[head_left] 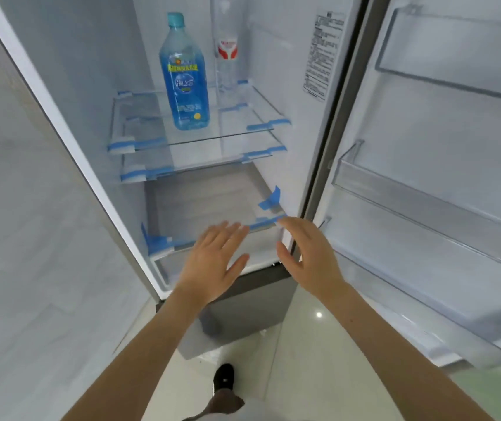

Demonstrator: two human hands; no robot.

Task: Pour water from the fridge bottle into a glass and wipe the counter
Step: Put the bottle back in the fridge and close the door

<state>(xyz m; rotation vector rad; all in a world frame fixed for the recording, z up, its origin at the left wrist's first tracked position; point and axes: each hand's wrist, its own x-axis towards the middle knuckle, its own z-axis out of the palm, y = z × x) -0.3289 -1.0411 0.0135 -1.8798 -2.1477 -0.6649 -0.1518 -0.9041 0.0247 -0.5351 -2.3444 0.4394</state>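
Head view: I see fridge [70, 123] open, door [443, 177] swung right. Blue bottle [184, 75] upright on top glass shelf [222, 136], clear bottle [226, 56] behind it, to right, apart. My left hand [212, 264] raised before lower shelf, fingers straight, spread, holding nothing. My right hand [310, 256] beside it, fingers relaxed, apart, empty. Both well below bottles. Shoe [223, 376] on floor.

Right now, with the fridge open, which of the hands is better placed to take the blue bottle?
Probably the left hand. It hangs open in front of the fridge interior, roughly below the blue bottle on the upper glass shelf. The right hand, also open, sits nearer the door hinge side.
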